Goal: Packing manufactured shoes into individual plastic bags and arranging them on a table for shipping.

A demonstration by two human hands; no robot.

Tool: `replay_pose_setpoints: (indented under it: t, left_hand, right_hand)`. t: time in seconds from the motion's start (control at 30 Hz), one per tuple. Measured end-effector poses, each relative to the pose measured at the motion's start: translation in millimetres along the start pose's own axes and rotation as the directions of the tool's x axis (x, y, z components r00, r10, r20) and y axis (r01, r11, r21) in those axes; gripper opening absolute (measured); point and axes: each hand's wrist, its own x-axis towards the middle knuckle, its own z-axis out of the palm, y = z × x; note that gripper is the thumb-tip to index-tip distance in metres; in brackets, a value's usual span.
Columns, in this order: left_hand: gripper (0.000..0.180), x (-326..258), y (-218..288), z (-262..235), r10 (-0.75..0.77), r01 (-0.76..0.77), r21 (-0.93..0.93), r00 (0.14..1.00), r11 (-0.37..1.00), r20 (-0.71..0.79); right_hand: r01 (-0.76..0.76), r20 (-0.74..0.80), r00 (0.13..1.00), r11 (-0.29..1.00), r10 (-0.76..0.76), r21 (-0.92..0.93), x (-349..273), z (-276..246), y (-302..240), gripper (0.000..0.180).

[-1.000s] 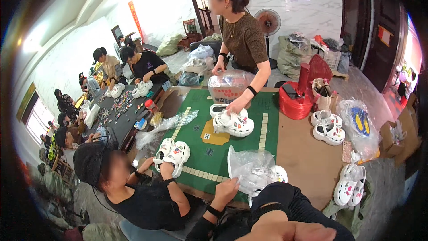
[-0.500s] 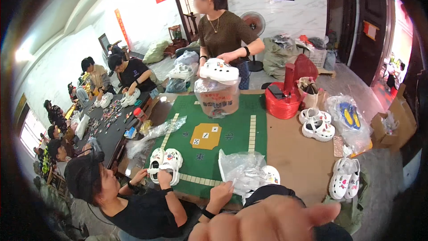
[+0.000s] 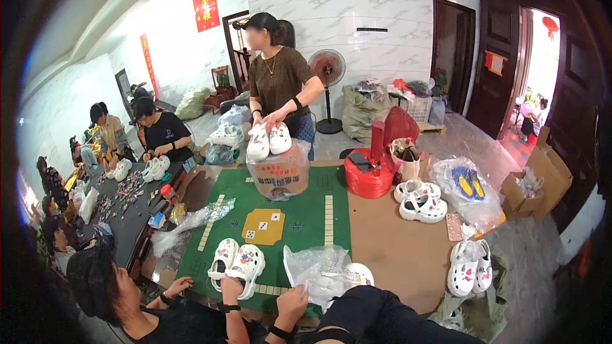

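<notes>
My left hand (image 3: 292, 304), with a black wristband, is closed on the edge of a clear plastic bag (image 3: 319, 272) at the table's front edge. Just right of the bag a white clog (image 3: 363, 274) shows in part, its rest hidden by the bag and a black cloth shape (image 3: 382, 309). My right hand does not show; only a strip of skin with a dark band appears at the lower edge. Left of the bag, a co-worker's hand (image 3: 231, 288) touches a pair of white clogs with colourful charms (image 3: 237, 264).
Opposite, a standing person handles white clogs (image 3: 269, 140) on a plastic-wrapped tub (image 3: 279, 175). A green mat (image 3: 299, 210) bears dice and rows of tiles. To the right are a red spool of twine (image 3: 368, 181), more clogs (image 3: 421, 202) and a cardboard box (image 3: 529, 188).
The large hand close in front of the camera is gone from view. The view has shifted, so the scene sits further left. The standing person's clogs have turned on the tub.
</notes>
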Motion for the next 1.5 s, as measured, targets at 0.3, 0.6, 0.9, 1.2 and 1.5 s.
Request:
replay_pose_setpoints:
  t: [0.3,0.6,0.9,1.2,1.5]
  left_hand:
    - [0.028,61.5,-3.4,9.6,-0.158,0.118,-0.299,0.981,0.947,-0.113]
    - [0.032,89.5,-9.9,-11.0,-0.413,0.157,-0.653,0.873,0.741,-0.259]
    - [0.034,34.7,-64.8,53.2,-0.325,0.329,-0.362,0.943,0.872,0.073]
    - [0.023,-12.7,-92.7,65.1,-0.284,0.356,-0.308,0.925,0.882,0.253]
    - [0.048,-7.2,-87.8,58.0,-0.409,0.527,-0.314,0.834,0.790,0.371]
  right_hand:
    - [-0.429,-0.353,0.882,0.219,0.313,-0.876,-68.1,-36.8,-78.1,0.032]
    - [-0.989,-0.748,-0.129,0.137,-0.652,0.051,-307.7,-108.2,-100.1,0.034]
    - [-0.887,-0.557,-0.209,-0.084,-0.804,0.453,-398.8,-203.7,-4.1,0.068]
    - [-0.932,-0.240,-0.179,0.086,-0.954,0.352,-442.5,-255.3,17.8,0.050]
    - [-0.933,-0.092,-0.098,0.059,-0.991,0.356,-447.6,-253.0,12.9,0.034]
